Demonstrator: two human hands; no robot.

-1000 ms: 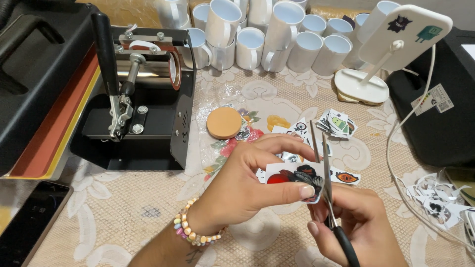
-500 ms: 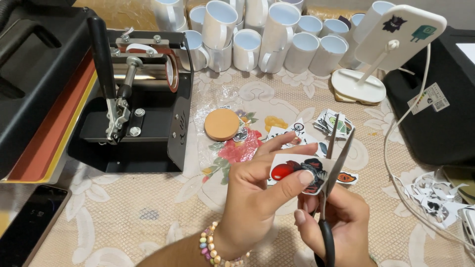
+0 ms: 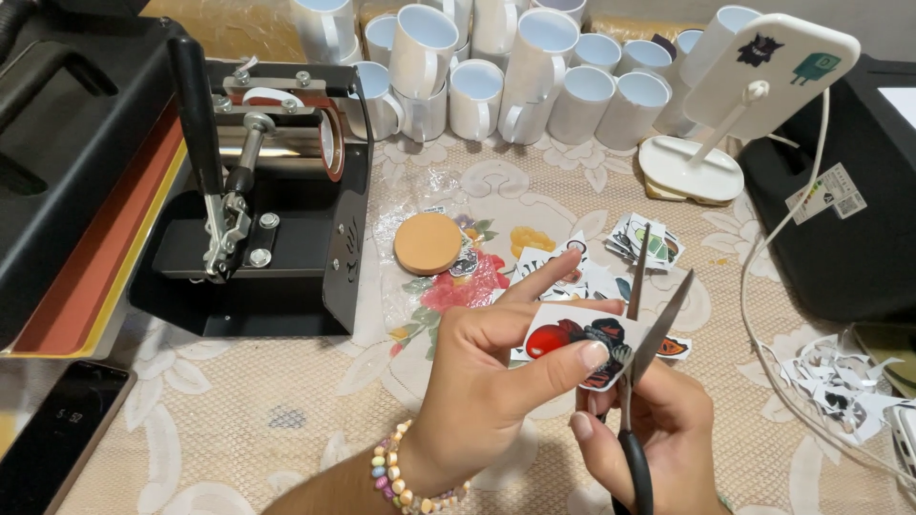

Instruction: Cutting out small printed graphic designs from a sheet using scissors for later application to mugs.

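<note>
Head view: left hand (image 3: 487, 372) pinches printed sticker sheet (image 3: 577, 343) over the table; right hand (image 3: 658, 429) grips scissors (image 3: 649, 315), blades parted at its edge. Cut stickers (image 3: 644, 238) and paper scraps (image 3: 840, 381) lie done; this trim looks unfinished.

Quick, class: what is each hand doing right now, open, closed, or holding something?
Left hand: closed, pinching the printed paper cutout between thumb and fingers.
Right hand: closed around the scissors, blades open at the cutout's edge.
</note>
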